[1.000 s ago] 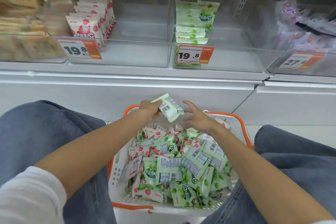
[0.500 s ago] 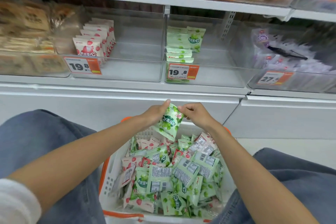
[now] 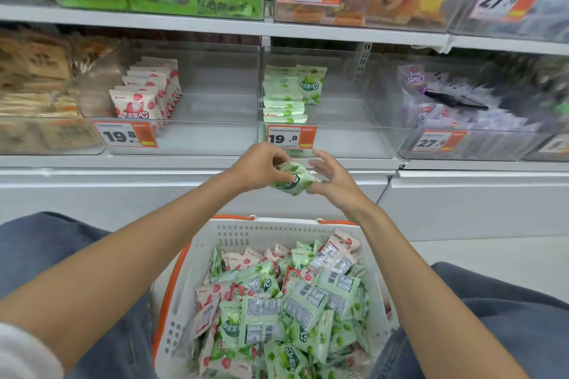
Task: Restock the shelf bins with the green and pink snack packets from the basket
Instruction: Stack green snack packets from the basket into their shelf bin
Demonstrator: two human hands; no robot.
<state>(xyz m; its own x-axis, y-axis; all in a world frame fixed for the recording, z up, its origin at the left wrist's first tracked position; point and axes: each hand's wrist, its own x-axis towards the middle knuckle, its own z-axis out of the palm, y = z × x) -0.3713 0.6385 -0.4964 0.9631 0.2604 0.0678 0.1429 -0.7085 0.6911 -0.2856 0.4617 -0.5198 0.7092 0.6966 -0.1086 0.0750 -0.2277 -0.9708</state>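
Presently the left hand (image 3: pixel 261 169) grips a small green-printed film snack packet (image 3: pixel 292 181), fingers curled round its left end. The packet is in the air, in front of the white shelf (image 3: pixel 154 163), above the far rim of the white slotted plastic basket with orange handles (image 3: pixel 234 232) and just below the clear plastic bin holding green packets (image 3: pixel 345 138). The right hand (image 3: pixel 334 177) sits at the packet's right end with fingers spread and slack; contact by the thumb cannot be confirmed. Judged risks follow. The hold is effectively one-handed on glossy film, so a slip would drop the packet into the basket's mixed heap of green and pink packets (image 3: pixel 277 311) or onto the floor. The bin's raised front wall could snag the packet on entry. A careless push could topple the green row standing at the bin's left side. The neighbouring clear bin of pink packets (image 3: pixel 209 138), immediately left, invites misplacement.
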